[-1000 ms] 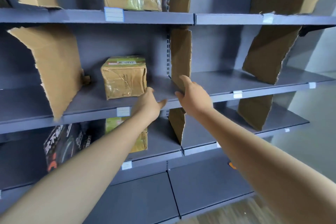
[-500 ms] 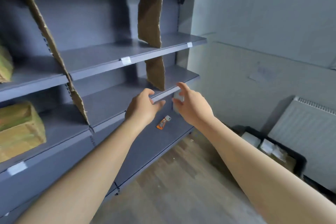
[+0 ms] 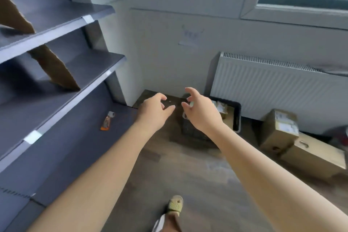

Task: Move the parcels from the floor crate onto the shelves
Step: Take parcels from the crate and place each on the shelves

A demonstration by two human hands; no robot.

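Both hands out front and empty: left hand (image 3: 154, 112) loosely curled, right hand (image 3: 200, 111) spread with hooked fingers, above the black floor crate (image 3: 236, 117) holding parcels (image 3: 223, 109).

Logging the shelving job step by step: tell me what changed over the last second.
The view swung right, off the shelves and down to the black floor crate by the radiator. The left hand and right hand left the shelf edge and now reach toward the crate. Nothing was gripped or released. Both hands stayed empty, fingers loosely spread; the small orange item stayed on the bottom shelf.
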